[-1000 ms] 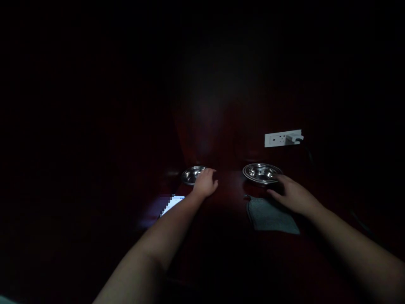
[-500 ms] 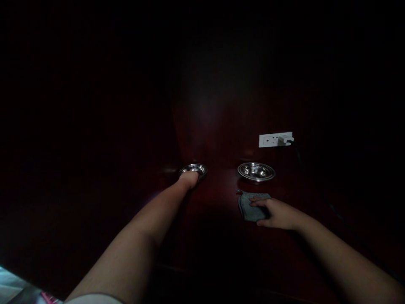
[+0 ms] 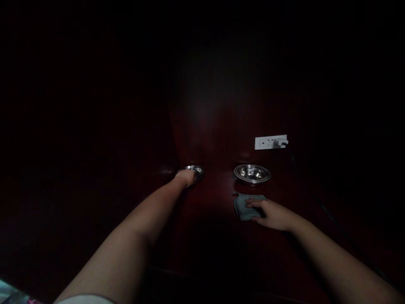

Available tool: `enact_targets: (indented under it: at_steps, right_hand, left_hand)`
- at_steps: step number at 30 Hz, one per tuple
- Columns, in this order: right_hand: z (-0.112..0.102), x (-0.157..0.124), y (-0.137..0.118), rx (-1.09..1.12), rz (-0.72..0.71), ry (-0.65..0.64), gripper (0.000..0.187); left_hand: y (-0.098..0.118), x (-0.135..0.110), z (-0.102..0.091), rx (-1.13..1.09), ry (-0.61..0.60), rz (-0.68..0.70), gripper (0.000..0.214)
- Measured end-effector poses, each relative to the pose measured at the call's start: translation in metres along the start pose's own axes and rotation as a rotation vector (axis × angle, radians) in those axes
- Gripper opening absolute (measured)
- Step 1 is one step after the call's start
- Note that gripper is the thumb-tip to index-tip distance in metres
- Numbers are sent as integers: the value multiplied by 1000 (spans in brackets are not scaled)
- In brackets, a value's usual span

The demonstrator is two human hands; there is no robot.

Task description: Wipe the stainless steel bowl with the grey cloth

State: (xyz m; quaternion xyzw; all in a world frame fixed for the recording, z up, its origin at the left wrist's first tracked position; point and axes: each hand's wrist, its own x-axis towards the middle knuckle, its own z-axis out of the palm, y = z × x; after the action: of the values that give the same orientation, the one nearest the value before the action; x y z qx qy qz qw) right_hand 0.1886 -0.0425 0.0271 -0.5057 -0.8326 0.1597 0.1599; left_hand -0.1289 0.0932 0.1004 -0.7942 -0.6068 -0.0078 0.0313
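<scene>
My left hand point(image 3: 186, 177) reaches far out to a shiny metal bowl point(image 3: 198, 170) at the back left and covers its near left part. Its fingers are mostly hidden, closed at the bowl's near side. My right hand point(image 3: 268, 213) rests palm down on a folded grey-green cloth point(image 3: 245, 211), fingers spread over its right part. Beyond the cloth sits a second shiny metal bowl point(image 3: 252, 174) with a wide rim, apart from both hands.
A white wall socket point(image 3: 265, 142) with a white plug point(image 3: 280, 142) in it is above the right bowl. From it a dark cable point(image 3: 329, 213) trails down to the right. The dark red surface point(image 3: 215, 198) meets a dark wall behind. Pale fabric point(image 3: 8, 293) shows at the lower left corner.
The whole view has shifted slightly, so the socket, bowls, cloth and hands appear a little further left. Both hands keep their places at the left bowl and on the cloth.
</scene>
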Motion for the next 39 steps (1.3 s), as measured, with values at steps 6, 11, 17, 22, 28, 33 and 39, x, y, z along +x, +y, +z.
enact_targets:
  at_steps: [6, 11, 17, 22, 28, 33, 39]
  right_hand:
    - [1, 0, 2, 43, 0, -3, 54]
    - [6, 4, 10, 68, -36, 57, 45]
    - [4, 9, 6, 108, -136, 186, 21]
    - [-7, 11, 5, 498, 135, 493, 16]
    - [-20, 11, 17, 1172, 397, 861, 16]
    - [-27, 8, 10, 1318, 363, 921, 18]
    - [-29, 10, 18, 1056, 349, 1111, 28]
  left_hand:
    - [-1, 2, -10, -54, 111, -17, 23]
    - [4, -2, -21, -160, 275, 13, 20]
    - [33, -34, -17, -516, 481, 181, 19]
    - [71, -57, 10, -1333, 513, 263, 22]
    - [116, -55, 29, -1897, 459, 66, 28]
    - [135, -42, 41, -2119, 318, -36, 25]
    - [139, -37, 65, -2233, 24, -164, 17]
